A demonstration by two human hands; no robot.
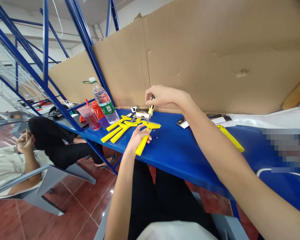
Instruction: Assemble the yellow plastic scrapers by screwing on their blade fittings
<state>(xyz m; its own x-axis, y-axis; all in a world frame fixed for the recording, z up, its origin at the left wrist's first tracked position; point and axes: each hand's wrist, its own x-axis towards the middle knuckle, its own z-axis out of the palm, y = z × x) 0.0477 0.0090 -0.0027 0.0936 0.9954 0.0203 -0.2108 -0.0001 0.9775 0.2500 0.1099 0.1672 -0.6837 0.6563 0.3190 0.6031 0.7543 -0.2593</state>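
Yellow T-shaped tool (142, 145), long axis slanting bodyward, is grasped by the left hand (138, 135); above, the right hand (158, 95) grips a near-upright screwdriver (151, 109).

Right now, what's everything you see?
Held tool: 1, yellow, left hand
Other pieces: at least 4, yellow, tabletop
Screwdriver: 1, yellow-black, right hand
Bottle: 1, clear, tabletop left
Cup: 1, reddish, beside bottle
Packaging: several, black-white, tabletop
Table: 1, blue, middle
Cardboard: some, brown, behind table
Metal bars: several, blue, left
Chairs: 2, grey, left and below
Person: 1, black trousers, left
Left hand: 1, bare, gripping tool
Right hand: 1, bare, gripping screwdriver
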